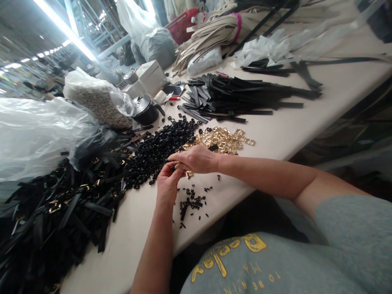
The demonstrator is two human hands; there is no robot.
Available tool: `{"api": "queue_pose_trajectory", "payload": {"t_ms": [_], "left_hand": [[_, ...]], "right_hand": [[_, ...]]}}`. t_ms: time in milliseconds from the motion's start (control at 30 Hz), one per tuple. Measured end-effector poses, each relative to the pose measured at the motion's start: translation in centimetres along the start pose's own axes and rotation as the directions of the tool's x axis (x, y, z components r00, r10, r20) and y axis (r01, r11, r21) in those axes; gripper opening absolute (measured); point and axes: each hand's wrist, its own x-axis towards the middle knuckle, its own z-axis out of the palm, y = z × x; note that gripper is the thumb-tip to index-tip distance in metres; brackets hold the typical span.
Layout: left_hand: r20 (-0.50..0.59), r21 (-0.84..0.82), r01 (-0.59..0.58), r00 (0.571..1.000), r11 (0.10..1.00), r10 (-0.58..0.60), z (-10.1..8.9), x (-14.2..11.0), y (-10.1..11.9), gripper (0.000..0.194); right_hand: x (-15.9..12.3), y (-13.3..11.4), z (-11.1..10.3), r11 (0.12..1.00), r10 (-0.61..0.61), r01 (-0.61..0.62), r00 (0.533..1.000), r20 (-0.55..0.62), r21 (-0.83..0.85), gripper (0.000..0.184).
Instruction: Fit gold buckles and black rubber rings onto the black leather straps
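Just near of the black loops [159, 149] and gold buckles [228, 139], a black strip [213, 147] is apparently held in a narrow two-handed grip, left hand [168, 181] and right hand [200, 159] together; best kept untwisted, pinched close to its end.

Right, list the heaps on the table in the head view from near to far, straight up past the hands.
Scattered black bits → gold buckles → loose black straps → bundled beige straps.

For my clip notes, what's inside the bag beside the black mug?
Small pale pieces show through the clear plastic bag; deeper contents are covered, their type is unclear.
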Motion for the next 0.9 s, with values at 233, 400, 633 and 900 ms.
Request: {"api": "queue_pose_trajectory", "payload": {"t_ms": [233,400,633,900], "left_hand": [[-0.077,0.236,-0.106,0.989,0.966,0.127,-1.3,-0.2,1.1,0.033],[-0.092,0.283,-0.170,0.975,0.944,0.203,-1.8,0.0,1.7,0.028],[-0.226,0.365,-0.197,0.929,0.910,0.292,-4.9,0.7,3.5,0.028],[-0.216,0.737,-0.017,0.941,0.676,0.259,-9.9,0.0,5.0,0.025]], "right_hand": [[0.1,0.6,-0.2,0.992,-0.065,0.070,0.997,0.048,-0.104,0.039],[0.1,0.7,-1.5,0.975,-0.040,0.048,0.998,0.043,-0.215,0.036],[0.3,1.1,-2.3,0.963,0.054,-0.035,0.996,0.065,-0.267,0.031],[0.5,1.5,-1.5,0.976,0.098,-0.079,0.992,0.082,-0.203,0.026]]}}
